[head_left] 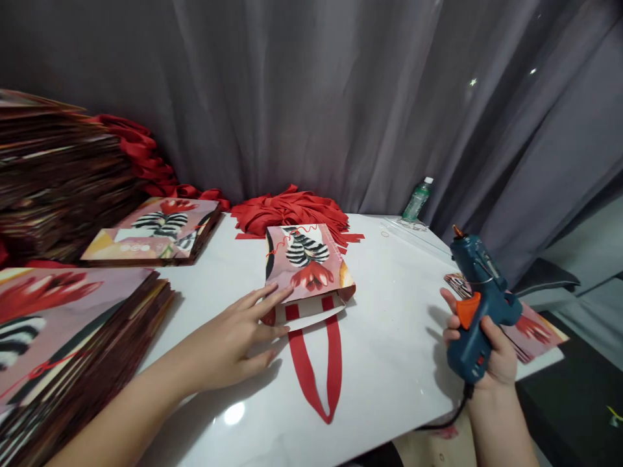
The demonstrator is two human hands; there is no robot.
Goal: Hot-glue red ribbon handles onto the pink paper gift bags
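Note:
A printed paper bag (pixel 311 266) with zebra stripes and a red flower lies on the white table, its mouth partly open toward me. A red ribbon handle (pixel 333 363) loops out of that mouth onto the tabletop. My left hand (pixel 238 337) rests at the bag's near left corner, fingers stretched out and touching its edge. In my right hand (pixel 499 363) is a blue hot glue gun (pixel 479 305) with an orange trigger, gripped by the handle and held above the table's right side. Its nozzle points up and away from me, and a black cord hangs below.
Tall stacks of folded bags (pixel 58 188) and a nearer stack (pixel 63 324) crowd the left. Red ribbons (pixel 292 211) are heaped at the back. A green bottle (pixel 417 200) stands at the back right. More bags (pixel 538 331) lie at the right edge. Grey curtain (pixel 311 97) hangs behind.

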